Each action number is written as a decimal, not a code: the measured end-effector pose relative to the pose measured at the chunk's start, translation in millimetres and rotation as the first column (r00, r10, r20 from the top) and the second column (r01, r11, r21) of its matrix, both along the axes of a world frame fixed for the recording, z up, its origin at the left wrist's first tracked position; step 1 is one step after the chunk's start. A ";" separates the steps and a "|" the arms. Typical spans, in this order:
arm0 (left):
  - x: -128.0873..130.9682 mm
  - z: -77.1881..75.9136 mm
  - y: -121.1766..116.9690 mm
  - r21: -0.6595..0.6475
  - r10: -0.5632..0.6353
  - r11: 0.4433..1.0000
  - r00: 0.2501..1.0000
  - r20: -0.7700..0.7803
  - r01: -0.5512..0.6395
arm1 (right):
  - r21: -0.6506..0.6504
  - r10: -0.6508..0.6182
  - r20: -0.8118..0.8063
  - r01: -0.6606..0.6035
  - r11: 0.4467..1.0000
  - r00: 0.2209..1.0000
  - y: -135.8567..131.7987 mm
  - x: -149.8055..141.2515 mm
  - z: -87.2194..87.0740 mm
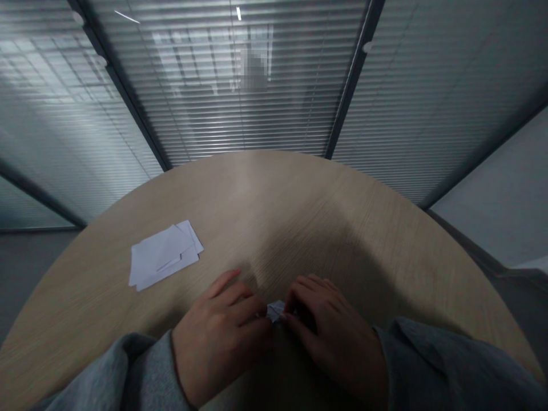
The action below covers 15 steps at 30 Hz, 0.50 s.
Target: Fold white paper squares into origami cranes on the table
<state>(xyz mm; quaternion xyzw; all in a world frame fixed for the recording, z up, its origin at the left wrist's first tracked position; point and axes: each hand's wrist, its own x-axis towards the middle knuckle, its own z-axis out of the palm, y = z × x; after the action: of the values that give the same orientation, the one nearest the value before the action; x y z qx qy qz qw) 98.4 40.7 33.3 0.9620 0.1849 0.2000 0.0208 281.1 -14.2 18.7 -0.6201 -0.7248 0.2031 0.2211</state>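
Note:
My left hand (pixel 220 334) and my right hand (pixel 329 337) meet near the table's near edge, fingertips pinching a small folded piece of white paper (pixel 276 311) from either side. Most of that paper is hidden by my fingers, so its shape cannot be made out. To the left, a little beyond my left hand, a loose stack of white paper sheets (pixel 165 255) lies flat on the table, its sheets slightly fanned and askew. Neither hand touches the stack.
The round light-wood table (pixel 274 194) curves away ahead of me. Past its far edge stand glass partitions (pixel 205 97) with horizontal blinds and dark metal frames. Grey floor (pixel 29 268) shows beyond the table at the left.

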 end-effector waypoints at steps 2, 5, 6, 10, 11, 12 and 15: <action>0.2 0.9 -1.4 0.006 0.015 1.000 1.000 -0.005 -0.015 | 0.007 -0.024 0.013 0.024 1.000 1.000 0.3 -0.9 -0.1; 0.6 0.9 -3.3 0.043 0.011 0.999 1.000 -0.009 -0.011 | 0.018 -0.037 0.019 0.036 0.999 0.999 0.0 -2.0 -0.1; 0.7 0.3 -3.7 0.057 0.010 0.998 1.000 -0.007 -0.009 | 0.024 -0.037 0.018 0.037 0.999 0.999 -0.3 -2.2 -0.2; 0.5 -3.9 -4.5 0.090 0.002 0.996 1.000 -0.011 -0.001 | 0.042 -0.032 0.020 0.031 0.999 0.999 -1.6 -2.2 -0.6; 0.5 -5.1 -4.4 0.091 -0.002 0.996 1.000 -0.019 0.003 | 0.043 -0.031 0.023 0.030 0.999 0.999 -1.8 -2.2 -0.6; 0.6 -6.2 -4.2 0.092 -0.006 0.996 1.000 -0.025 0.008 | 0.042 -0.034 0.026 0.033 0.999 0.999 -1.8 -2.4 -0.5; 1.7 -8.1 -3.2 0.092 -0.011 0.996 0.999 -0.039 0.014 | 0.037 -0.046 0.042 0.044 0.998 0.998 -1.2 -3.6 -0.1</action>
<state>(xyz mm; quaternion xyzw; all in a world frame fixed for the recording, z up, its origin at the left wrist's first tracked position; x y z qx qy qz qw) 100.1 37.5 25.2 0.9667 0.1698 0.1896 -0.0260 277.5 -15.4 18.6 -0.6363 -0.7187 0.1717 0.2215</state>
